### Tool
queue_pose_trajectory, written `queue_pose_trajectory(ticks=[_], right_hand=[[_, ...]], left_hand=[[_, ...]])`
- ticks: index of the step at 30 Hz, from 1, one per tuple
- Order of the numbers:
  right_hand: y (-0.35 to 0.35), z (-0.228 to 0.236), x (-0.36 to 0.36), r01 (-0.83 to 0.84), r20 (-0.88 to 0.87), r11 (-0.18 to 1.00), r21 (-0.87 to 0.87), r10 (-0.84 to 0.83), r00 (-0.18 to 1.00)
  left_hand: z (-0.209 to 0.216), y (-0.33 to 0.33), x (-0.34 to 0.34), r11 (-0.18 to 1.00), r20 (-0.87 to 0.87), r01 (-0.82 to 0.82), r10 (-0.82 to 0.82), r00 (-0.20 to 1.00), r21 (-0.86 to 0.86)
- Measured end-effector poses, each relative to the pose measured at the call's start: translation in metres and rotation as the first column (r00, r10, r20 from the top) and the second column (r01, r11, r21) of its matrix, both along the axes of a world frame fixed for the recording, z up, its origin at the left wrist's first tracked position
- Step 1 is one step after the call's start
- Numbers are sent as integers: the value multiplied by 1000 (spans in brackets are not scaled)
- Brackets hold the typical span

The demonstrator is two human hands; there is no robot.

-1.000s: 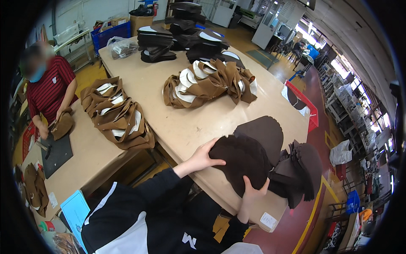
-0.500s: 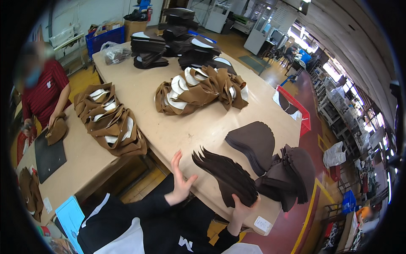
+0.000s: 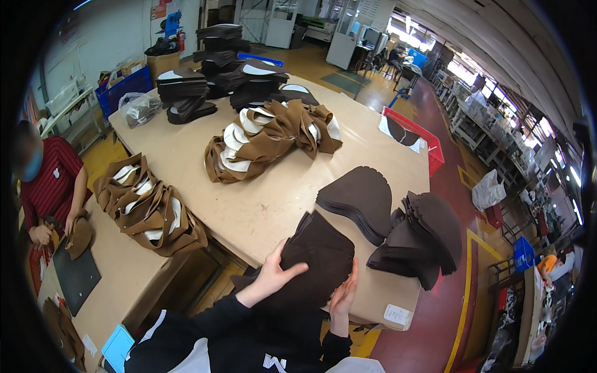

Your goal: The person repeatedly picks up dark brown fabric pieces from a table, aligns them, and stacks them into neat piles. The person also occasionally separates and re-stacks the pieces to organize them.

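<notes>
My left hand (image 3: 277, 275) and my right hand (image 3: 343, 294) hold a stack of dark brown cut leather pieces (image 3: 317, 255) at the near edge of the beige table (image 3: 273, 199). The left hand grips the stack's left side with the thumb on top. The right hand presses flat against the stack's lower right edge. Just beyond lie a flat pile of dark brown pieces (image 3: 359, 199) and a fanned pile of the same (image 3: 423, 239) to its right.
Tan leather bundles with white linings sit at mid-table (image 3: 270, 137) and on a lower table at left (image 3: 149, 208). Black stacks (image 3: 217, 74) fill the far end. A red tray (image 3: 410, 133) is at right. A person in a red striped top (image 3: 50, 186) works at left.
The dark brown stack, which fanned out loosely half a second ago, is now gathered upright between both hands at the table edge. My left hand came back onto it.
</notes>
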State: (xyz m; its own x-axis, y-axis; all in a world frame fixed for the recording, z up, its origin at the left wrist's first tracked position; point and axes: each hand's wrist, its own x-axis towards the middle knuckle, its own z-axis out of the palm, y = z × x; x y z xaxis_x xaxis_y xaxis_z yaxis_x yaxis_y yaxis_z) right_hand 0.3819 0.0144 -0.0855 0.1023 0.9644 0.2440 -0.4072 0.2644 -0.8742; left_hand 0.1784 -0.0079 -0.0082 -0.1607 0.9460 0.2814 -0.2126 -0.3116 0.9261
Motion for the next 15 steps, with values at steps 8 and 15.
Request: queue_pose_trajectory(ticks=[8, 15], right_hand=[[20, 47, -5, 137, -73, 963, 233, -123, 990], [29, 10, 3, 152, -65, 986, 67, -148, 987]], left_hand=[[21, 18, 12, 954, -44, -96, 113, 993, 285], [6, 39, -14, 980, -428, 131, -54, 902, 152]])
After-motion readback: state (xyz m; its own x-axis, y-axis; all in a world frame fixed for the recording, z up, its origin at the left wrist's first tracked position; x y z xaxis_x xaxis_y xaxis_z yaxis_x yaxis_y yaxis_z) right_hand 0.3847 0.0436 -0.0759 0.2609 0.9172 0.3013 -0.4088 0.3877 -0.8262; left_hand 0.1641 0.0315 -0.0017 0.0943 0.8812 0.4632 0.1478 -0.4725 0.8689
